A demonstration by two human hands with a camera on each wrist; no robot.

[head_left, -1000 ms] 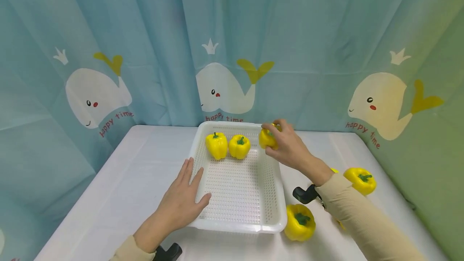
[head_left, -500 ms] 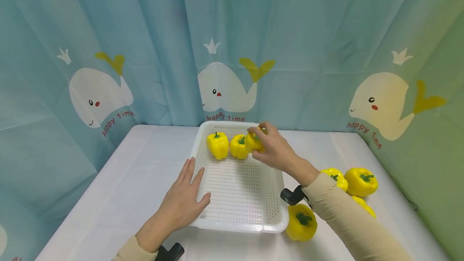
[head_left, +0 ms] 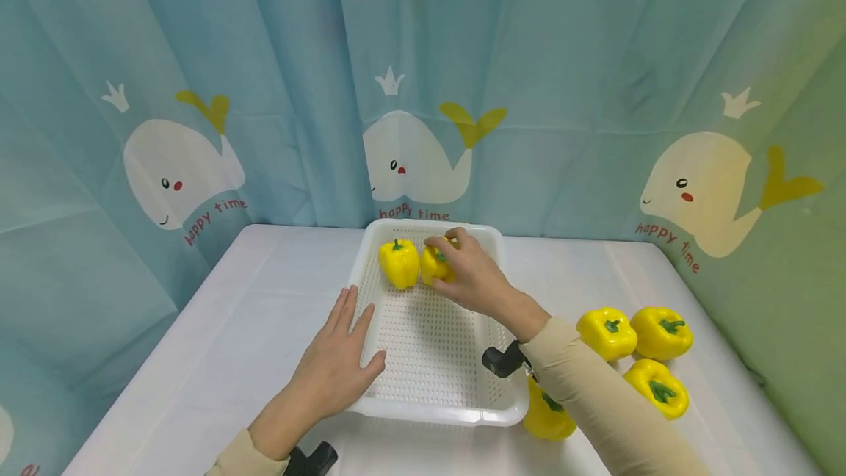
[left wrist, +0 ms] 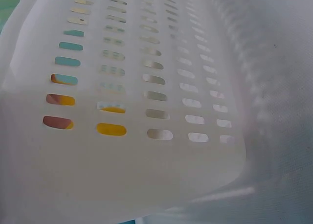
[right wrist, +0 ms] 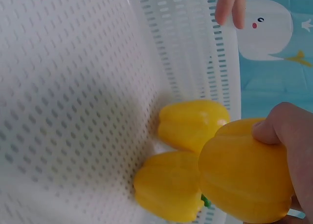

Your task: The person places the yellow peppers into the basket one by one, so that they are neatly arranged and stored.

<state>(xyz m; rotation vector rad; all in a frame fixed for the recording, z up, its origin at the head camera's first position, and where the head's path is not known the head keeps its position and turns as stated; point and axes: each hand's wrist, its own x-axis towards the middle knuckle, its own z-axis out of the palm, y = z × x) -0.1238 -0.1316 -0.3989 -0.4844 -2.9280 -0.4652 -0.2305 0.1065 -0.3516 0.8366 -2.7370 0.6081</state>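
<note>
A white perforated plastic basket [head_left: 436, 414] stands on the table, and my left hand [head_left: 333, 366] rests on its left rim with the fingers straight. My right hand [head_left: 477, 279] holds a yellow bell pepper [right wrist: 247, 172] over the far part of the basket, the thumb pressed on its side in the right wrist view. Two more yellow bell peppers sit in the basket by the far wall: the left one [head_left: 399, 264] upright with its green stem up, the other [right wrist: 166, 187] beside it, largely covered by my right hand and its pepper in the head view.
To the right of the basket lie three yellow bell peppers grouped together [head_left: 608, 333], [head_left: 661, 333], [head_left: 651, 384]. Another yellow bell pepper [head_left: 545, 417] touches the basket's near right corner, partly behind my right sleeve. A blue whale-print curtain [head_left: 562, 94] hangs behind the white-covered table [head_left: 218, 358].
My right hand has carried its bell pepper left from the far right corner to beside the two in the basket. The grouped peppers at right came out from behind the sleeve. The left hand stays put.
</note>
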